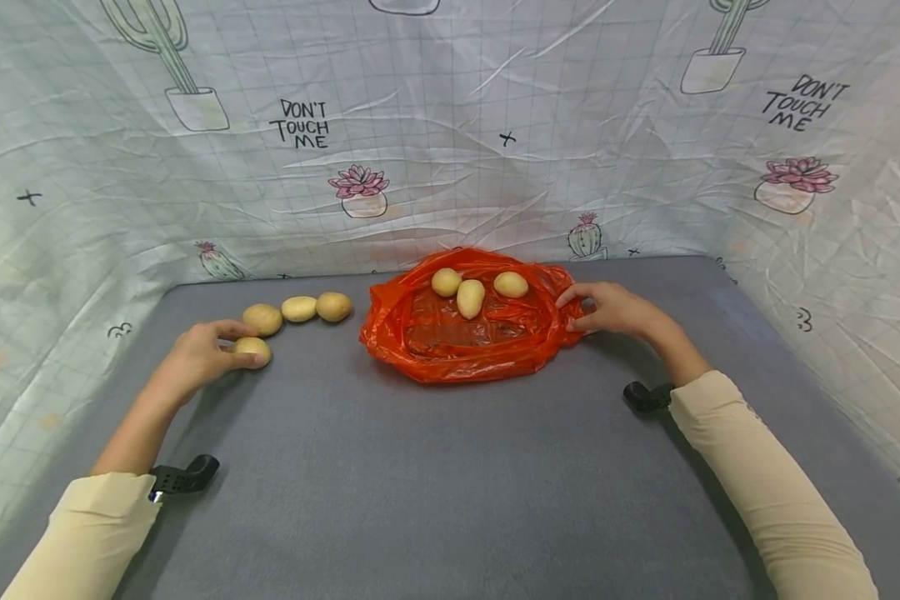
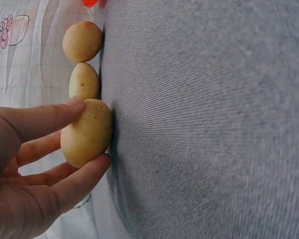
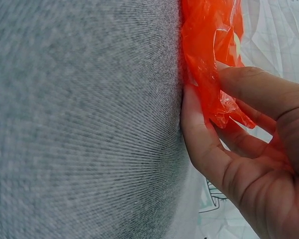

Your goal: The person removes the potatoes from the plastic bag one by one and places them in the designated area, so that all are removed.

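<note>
My left hand (image 1: pixel 204 358) pinches a yellow potato (image 2: pixel 87 134) between thumb and fingers, low over the table at the left. Just behind it in the head view lies another potato (image 1: pixel 262 319), followed to the right by an oblong potato (image 1: pixel 299 309) and a rounder potato (image 1: pixel 333 307). A red plastic bag (image 1: pixel 465 367) lies spread at the back middle with its mouth wide. Inside it are three potatoes, the lower one (image 1: pixel 470 298) between the other two. My right hand (image 1: pixel 615 310) grips the bag's right edge, its thumb and fingers on the thin plastic (image 3: pixel 209 64).
The grey tabletop (image 1: pixel 450 483) stretches in front of the bag. A white sheet (image 1: pixel 450 133) with cactus drawings and lettering hangs behind the table and along both sides. Each wrist wears a black band (image 1: pixel 187 477).
</note>
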The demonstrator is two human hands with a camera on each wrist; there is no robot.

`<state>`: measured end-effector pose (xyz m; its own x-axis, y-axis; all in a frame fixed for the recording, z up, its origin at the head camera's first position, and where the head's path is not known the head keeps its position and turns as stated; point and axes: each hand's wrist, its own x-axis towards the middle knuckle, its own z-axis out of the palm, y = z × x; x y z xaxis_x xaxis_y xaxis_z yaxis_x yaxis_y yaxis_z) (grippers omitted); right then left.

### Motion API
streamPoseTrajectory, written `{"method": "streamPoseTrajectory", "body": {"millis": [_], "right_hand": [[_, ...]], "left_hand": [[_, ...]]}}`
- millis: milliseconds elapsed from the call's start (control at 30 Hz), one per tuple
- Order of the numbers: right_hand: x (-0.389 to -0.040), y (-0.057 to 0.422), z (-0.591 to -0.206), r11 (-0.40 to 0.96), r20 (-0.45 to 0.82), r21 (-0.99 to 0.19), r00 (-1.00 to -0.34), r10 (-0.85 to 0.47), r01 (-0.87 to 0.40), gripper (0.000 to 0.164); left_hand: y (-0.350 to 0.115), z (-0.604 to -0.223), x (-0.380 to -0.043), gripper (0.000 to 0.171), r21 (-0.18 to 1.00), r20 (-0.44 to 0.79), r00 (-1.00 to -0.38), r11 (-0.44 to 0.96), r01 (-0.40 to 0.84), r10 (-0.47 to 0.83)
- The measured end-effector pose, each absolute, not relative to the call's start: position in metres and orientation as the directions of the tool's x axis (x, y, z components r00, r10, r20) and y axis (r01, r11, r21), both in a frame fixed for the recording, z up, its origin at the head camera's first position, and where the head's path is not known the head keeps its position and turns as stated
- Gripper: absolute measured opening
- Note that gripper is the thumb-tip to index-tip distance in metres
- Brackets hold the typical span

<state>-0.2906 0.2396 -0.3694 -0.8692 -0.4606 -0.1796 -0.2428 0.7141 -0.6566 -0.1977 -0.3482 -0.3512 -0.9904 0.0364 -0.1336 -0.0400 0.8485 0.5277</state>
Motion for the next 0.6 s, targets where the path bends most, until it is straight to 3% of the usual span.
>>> {"method": "streamPoseTrajectory", "body": {"millis": [600], "right_hand": [[-0.2927,0.2404,-0.3700,0.714,-0.179,-0.656,-0.867,-0.464,-0.246,0.036]], "left_hand": [[-0.3415,-0.3572,-0.2041,0.058,0.551,-0.087,-0.996,0.833,-0.047,0.001]]}}
